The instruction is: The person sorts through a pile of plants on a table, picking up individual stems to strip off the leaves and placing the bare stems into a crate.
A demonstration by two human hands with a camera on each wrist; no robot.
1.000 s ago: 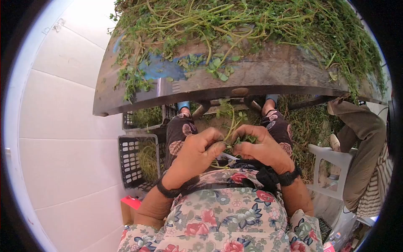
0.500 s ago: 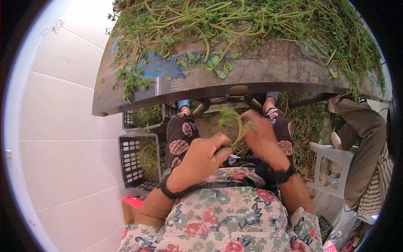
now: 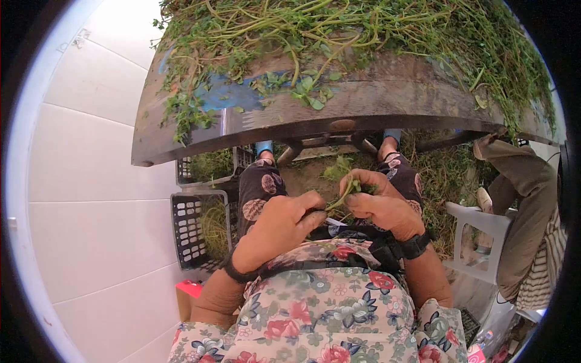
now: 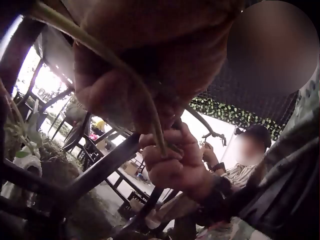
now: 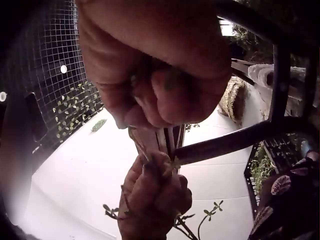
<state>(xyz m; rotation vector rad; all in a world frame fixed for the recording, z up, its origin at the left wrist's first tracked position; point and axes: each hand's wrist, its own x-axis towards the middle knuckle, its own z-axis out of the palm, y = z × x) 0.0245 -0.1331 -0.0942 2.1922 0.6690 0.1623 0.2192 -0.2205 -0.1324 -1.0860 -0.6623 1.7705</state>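
Both hands are close together over the lap, under the table's front edge. My left hand pinches the end of green leafy stems between thumb and curled fingers. Its fingertips point right, toward the other hand. My right hand holds the stems higher up, near the leaves, with thumb and fingers bent round them. In the left wrist view a long stem runs in front of the fingers. Small leafy sprigs stick out beside the left hand in the right wrist view.
A wooden table bears a wide heap of green plants. Black crates with stems stand at left, by a white wall. More greens cover the floor at right, near a grey plastic stool and another person's leg.
My right hand moved up and away from the left, then came back to the stems. My left hand kept its pinch and shifted slightly.
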